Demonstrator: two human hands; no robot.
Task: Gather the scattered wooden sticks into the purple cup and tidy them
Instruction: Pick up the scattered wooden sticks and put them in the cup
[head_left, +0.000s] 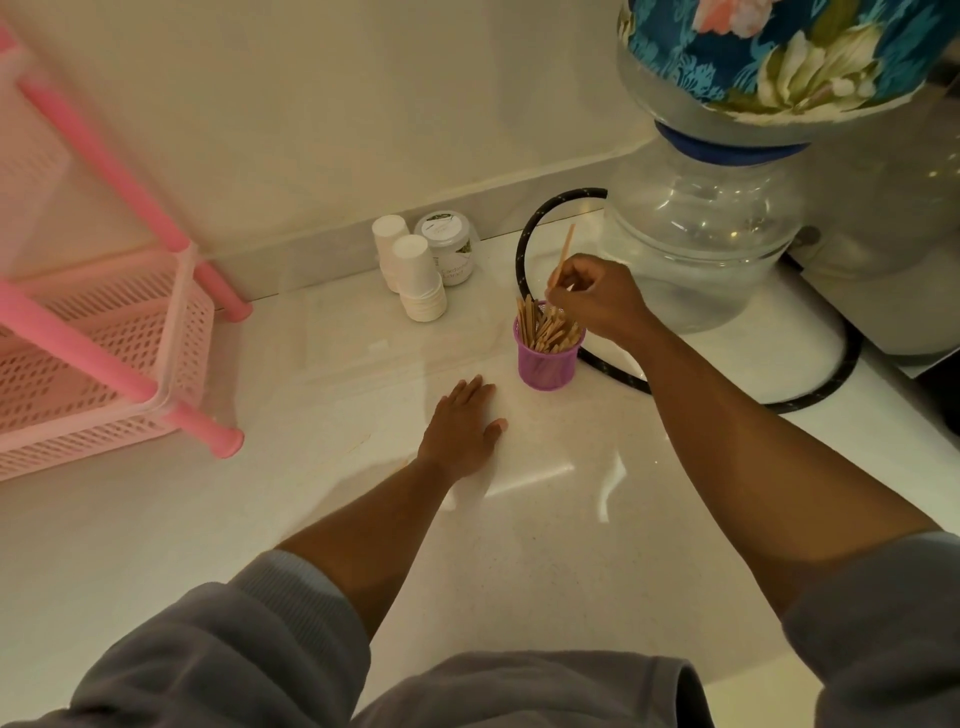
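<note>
On the countertop: a pale stone countertop (519, 545) bears everything in view; wall behind.
Rack: pink plastic rack (98, 358) stands at the left, well apart from the work.
Dispenser: clear water dispenser (701, 249) with a floral-covered bottle (779, 52) stands at the right rear; a black hose (524, 244) loops round its base and passes just behind the cup.
Paper cups: two stacks of white paper cups (415, 275) stand upturned near the wall, a small lidded jar (449, 249) just beside them.
Purple cup: purple cup (548, 358) stands upright mid-counter, between the hands, filled with a bundle of wooden sticks (545, 327) leaning unevenly.
Right hand: right hand (597, 301) hovers over the cup mouth, fingers pinched on a single stick (563, 254), held near upright above the bundle.
Left hand: left hand (462, 421) lies flat on the counter, palm down, fingers spread, holding nothing, near the cup but not touching it.
Loose sticks: possibly one or two faint ones left of the left wrist; too blurred to confirm.
Progress: judged near complete. Gathering appears almost done; remaining are seating the held stick and straightening the bundle.
</note>
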